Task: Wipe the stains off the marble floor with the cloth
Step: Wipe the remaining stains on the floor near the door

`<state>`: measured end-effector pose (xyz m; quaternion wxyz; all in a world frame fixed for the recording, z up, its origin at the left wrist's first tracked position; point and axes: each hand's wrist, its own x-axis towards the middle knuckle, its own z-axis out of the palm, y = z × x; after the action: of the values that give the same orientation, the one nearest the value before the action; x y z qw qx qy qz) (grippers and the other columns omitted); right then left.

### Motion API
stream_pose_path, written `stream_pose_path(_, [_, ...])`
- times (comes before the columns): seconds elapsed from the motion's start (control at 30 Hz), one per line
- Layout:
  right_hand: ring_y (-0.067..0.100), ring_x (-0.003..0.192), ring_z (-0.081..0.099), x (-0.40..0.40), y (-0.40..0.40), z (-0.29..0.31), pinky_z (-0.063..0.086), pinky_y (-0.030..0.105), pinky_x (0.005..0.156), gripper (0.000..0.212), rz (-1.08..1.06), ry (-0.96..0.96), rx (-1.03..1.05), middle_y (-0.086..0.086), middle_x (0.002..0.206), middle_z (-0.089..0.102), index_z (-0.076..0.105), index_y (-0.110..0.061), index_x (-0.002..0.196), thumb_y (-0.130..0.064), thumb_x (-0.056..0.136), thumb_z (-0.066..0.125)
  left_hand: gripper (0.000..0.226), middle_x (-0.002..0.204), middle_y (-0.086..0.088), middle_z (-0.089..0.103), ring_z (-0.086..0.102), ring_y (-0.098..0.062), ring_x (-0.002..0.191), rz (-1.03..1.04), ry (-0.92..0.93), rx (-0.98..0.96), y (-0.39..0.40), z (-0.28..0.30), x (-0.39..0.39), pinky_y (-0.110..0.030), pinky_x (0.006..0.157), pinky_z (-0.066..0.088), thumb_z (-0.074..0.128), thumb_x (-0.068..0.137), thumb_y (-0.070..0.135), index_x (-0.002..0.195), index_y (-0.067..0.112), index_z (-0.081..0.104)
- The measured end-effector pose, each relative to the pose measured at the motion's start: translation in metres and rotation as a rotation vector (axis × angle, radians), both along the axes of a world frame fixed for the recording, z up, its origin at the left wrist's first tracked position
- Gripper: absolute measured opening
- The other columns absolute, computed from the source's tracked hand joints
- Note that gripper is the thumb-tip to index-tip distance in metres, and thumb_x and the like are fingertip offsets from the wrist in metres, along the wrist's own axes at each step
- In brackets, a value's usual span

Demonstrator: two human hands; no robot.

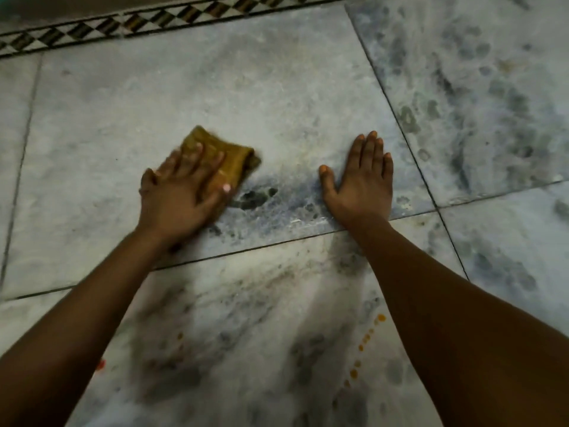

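A folded mustard-yellow cloth (229,155) lies on the grey-white marble floor (277,97) left of centre. My left hand (181,192) presses flat on it with straight, spread fingers; the hand and cloth look blurred. My right hand (363,177) rests palm down on the bare floor to the right, fingers straight. Between the two hands is a dark smudge (255,197). A line of small orange drops (365,340) marks the near tile beside my right forearm, and one red spot (100,363) shows by my left forearm.
A black-and-white diamond-patterned border strip (154,21) runs along the far edge of the floor. Dark grout lines (400,124) divide the large tiles. The tiles at right carry heavy grey mottling (462,87).
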<state>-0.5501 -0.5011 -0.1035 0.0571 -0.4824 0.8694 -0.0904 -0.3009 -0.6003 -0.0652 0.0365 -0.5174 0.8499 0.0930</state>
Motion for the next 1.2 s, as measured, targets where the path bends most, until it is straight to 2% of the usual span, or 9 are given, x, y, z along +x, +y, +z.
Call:
stream_pose_path(0.13, [0.027,0.145,-0.005,0.0,-0.001,0.001,-0.007,0.037,0.115,0.079,0.011,-0.006,0.005,0.018,0.156,-0.005,-0.002,-0.002,0.148,-0.054,0.095,0.027,0.076,0.159,0.002,-0.003,-0.005,-0.029,0.145,0.148,0.013,0.069,-0.055,-0.002,-0.068,-0.062,0.11,0.003,0.034,0.083,0.074,0.147,0.041,0.009])
stream_pose_path(0.27, [0.028,0.145,-0.003,0.001,-0.001,0.004,-0.005,0.038,0.116,0.079,0.016,-0.022,0.004,0.018,0.156,-0.003,0.0,-0.002,0.148,-0.053,0.095,0.028,0.07,0.159,0.001,0.003,0.003,-0.031,0.145,0.017,-0.008,0.035,-0.038,0.004,-0.105,-0.056,0.112,0.009,0.041,0.089,0.059,0.148,0.035,0.013])
stream_pose_path(0.47, [0.03,0.145,-0.001,0.003,0.0,0.006,-0.003,0.04,0.116,0.081,0.02,-0.04,0.005,0.02,0.156,-0.001,0.002,-0.001,0.148,-0.055,0.092,0.023,0.053,0.155,0.003,0.024,0.02,-0.025,0.143,-0.156,0.014,-0.046,0.045,0.009,-0.031,-0.048,0.104,0.036,0.039,0.09,0.046,0.142,0.039,0.032])
stream_pose_path(0.63, [0.027,0.145,-0.003,0.003,0.003,0.008,-0.005,0.038,0.116,0.078,0.014,-0.075,0.006,0.019,0.156,-0.002,0.001,-0.001,0.147,-0.054,0.096,0.024,0.049,0.152,0.007,0.031,0.023,-0.019,0.142,-0.056,0.143,0.066,0.091,0.023,0.023,-0.036,0.1,0.038,0.054,0.091,0.035,0.138,0.039,0.039])
stream_pose_path(0.7, [0.026,0.145,-0.002,0.001,0.007,0.013,-0.004,0.038,0.117,0.076,0.042,-0.14,0.019,0.018,0.156,-0.001,0.003,0.0,0.147,-0.053,0.096,0.023,0.048,0.144,0.0,0.044,0.039,-0.024,0.133,0.045,0.282,0.122,0.101,0.033,0.037,-0.033,0.096,0.04,0.054,0.089,0.039,0.136,0.036,0.043])
stream_pose_path(0.8, [0.025,0.145,-0.001,0.01,0.024,0.022,-0.003,0.037,0.117,0.082,0.134,-0.178,0.07,0.018,0.157,0.0,0.004,0.0,0.148,-0.06,0.093,0.019,0.042,0.124,-0.005,0.062,0.058,-0.024,0.111,0.332,0.686,0.229,0.115,0.056,0.059,-0.027,0.087,0.045,0.058,0.089,0.033,0.131,0.029,0.052])
stream_pose_path(0.87, [0.026,0.145,0.002,0.023,0.04,0.026,-0.002,0.038,0.116,0.089,0.137,-0.186,0.058,0.018,0.156,0.004,0.009,0.0,0.147,-0.061,0.083,0.012,0.033,0.111,-0.003,0.066,0.063,-0.02,0.097,0.522,0.957,0.41,0.121,0.07,0.067,-0.028,0.08,0.049,0.055,0.092,0.021,0.125,0.028,0.056])
stream_pose_path(0.97, [0.026,0.145,0.007,0.064,0.063,0.041,0.001,0.037,0.115,0.087,0.181,-0.225,-0.017,0.015,0.156,0.01,0.015,-0.001,0.147,-0.057,0.081,0.012,0.02,0.103,-0.008,0.064,0.061,-0.024,0.094,0.732,1.254,0.596,0.139,0.092,0.093,-0.037,0.086,0.05,0.05,0.095,0.018,0.111,0.022,0.06])
stream_pose_path(1.2, [0.018,0.145,0.005,0.141,0.126,0.071,-0.001,0.033,0.117,0.075,0.361,-0.351,-0.029,0.008,0.157,0.01,0.013,-0.009,0.149,-0.055,0.09,0.013,0.02,0.102,-0.007,0.068,0.065,-0.023,0.091,0.947,1.36,0.675,0.195,0.123,0.159,-0.036,0.078,0.053,0.05,0.095,0.024,0.112,0.021,0.06])
